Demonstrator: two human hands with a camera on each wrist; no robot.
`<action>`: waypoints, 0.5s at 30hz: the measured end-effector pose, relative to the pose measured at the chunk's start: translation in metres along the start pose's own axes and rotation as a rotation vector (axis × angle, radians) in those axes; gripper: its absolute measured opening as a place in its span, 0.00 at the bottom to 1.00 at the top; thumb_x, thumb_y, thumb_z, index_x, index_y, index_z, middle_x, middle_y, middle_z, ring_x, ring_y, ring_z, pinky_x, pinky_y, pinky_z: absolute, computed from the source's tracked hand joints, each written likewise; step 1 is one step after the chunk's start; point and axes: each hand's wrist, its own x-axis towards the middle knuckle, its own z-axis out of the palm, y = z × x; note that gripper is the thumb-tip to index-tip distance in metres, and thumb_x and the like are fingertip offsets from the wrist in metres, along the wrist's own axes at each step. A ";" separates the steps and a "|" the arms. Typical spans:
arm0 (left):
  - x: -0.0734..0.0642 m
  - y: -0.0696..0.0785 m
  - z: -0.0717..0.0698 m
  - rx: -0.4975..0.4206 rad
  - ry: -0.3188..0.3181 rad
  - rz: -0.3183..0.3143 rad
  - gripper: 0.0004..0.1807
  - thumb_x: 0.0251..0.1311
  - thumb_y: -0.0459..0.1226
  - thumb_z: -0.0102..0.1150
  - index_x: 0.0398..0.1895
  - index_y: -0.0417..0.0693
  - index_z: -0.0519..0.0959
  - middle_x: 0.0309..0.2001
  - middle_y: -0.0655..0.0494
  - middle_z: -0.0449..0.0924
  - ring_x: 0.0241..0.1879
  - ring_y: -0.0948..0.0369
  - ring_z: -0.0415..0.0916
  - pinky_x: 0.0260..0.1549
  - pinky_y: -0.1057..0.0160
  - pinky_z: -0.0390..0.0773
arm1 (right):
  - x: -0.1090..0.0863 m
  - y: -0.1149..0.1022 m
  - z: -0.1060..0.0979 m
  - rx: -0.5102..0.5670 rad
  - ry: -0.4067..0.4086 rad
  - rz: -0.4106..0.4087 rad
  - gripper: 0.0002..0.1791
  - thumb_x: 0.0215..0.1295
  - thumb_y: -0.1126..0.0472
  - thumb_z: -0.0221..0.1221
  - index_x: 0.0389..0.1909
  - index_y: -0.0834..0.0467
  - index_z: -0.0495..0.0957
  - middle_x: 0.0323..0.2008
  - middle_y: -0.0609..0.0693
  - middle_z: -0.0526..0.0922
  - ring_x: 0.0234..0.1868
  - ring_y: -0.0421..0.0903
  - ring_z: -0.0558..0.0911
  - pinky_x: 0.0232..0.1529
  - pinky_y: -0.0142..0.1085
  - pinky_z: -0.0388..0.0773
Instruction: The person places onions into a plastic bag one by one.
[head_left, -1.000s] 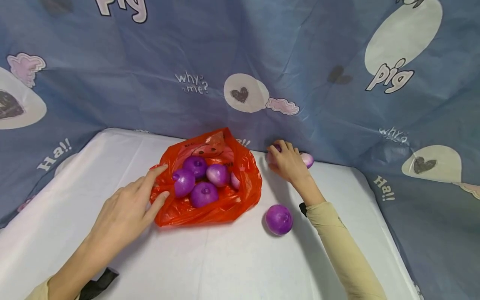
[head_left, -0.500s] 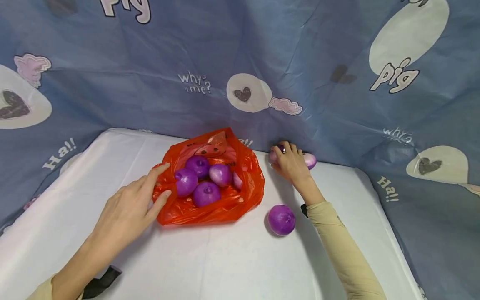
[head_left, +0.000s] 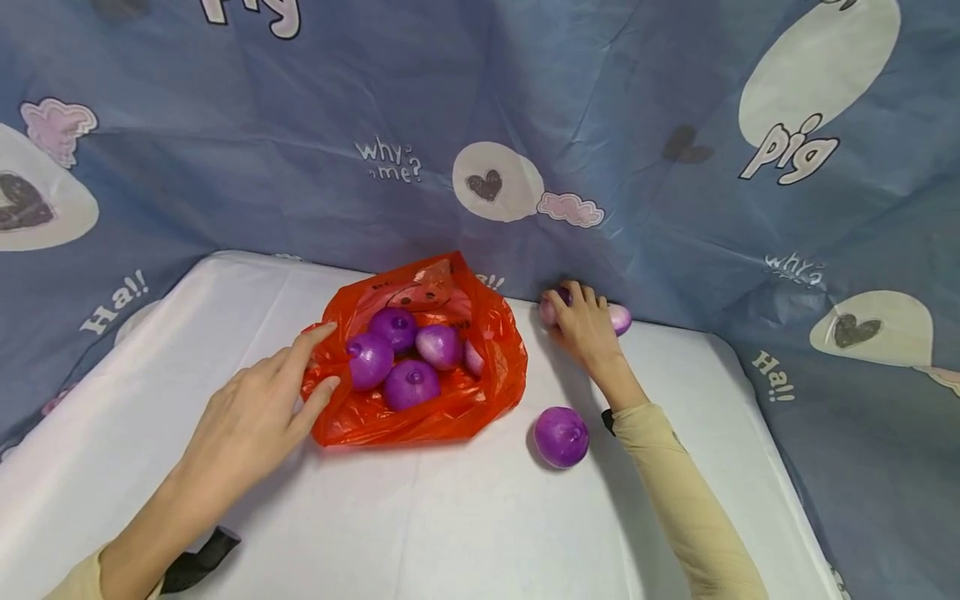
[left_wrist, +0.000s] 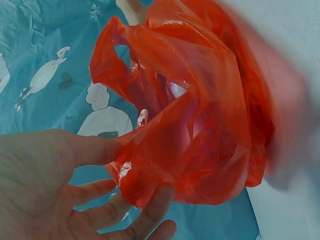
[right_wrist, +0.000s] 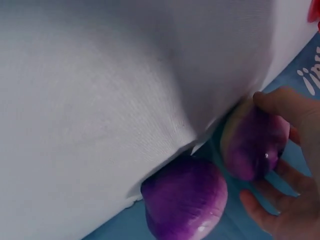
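Observation:
A red plastic bag [head_left: 498, 379] lies with its mouth spread on the white table, and several purple onions [head_left: 411, 385] show inside. My left hand [head_left: 243, 425] holds the bag's left edge between thumb and fingers; the left wrist view shows the thin film [left_wrist: 160, 155] by the fingertips. At the table's back edge my right hand [head_left: 588, 333] grips another purple onion [right_wrist: 257, 140], thumb on one side and fingers curled round the other. Right beside it sits a second onion [right_wrist: 185, 197]. A lone onion [head_left: 561, 437] rests nearer the front, right of the bag.
The white-covered table [head_left: 450, 525] ends at a blue printed cloth [head_left: 630, 192] that hangs behind it and along both sides. The bag stands close to that back edge, left of the right arm [head_left: 675, 492].
Little differs: both hands, the bag and the onions keep their places. The head view has shifted slightly. My right hand stays round the onion at the back edge.

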 end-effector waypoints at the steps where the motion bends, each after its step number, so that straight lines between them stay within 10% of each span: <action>1: 0.000 0.000 0.000 0.000 0.000 0.001 0.37 0.66 0.39 0.72 0.77 0.50 0.69 0.41 0.43 0.87 0.27 0.50 0.82 0.26 0.41 0.84 | -0.001 0.000 -0.001 0.000 0.004 -0.002 0.32 0.61 0.59 0.76 0.66 0.52 0.75 0.68 0.64 0.74 0.66 0.70 0.77 0.57 0.63 0.78; 15: 0.002 0.001 0.001 -0.002 0.009 0.007 0.37 0.66 0.39 0.72 0.77 0.50 0.69 0.37 0.46 0.85 0.25 0.54 0.78 0.26 0.42 0.83 | -0.016 -0.017 -0.033 -0.031 0.007 -0.013 0.36 0.65 0.51 0.72 0.72 0.50 0.72 0.70 0.64 0.74 0.67 0.70 0.79 0.60 0.63 0.80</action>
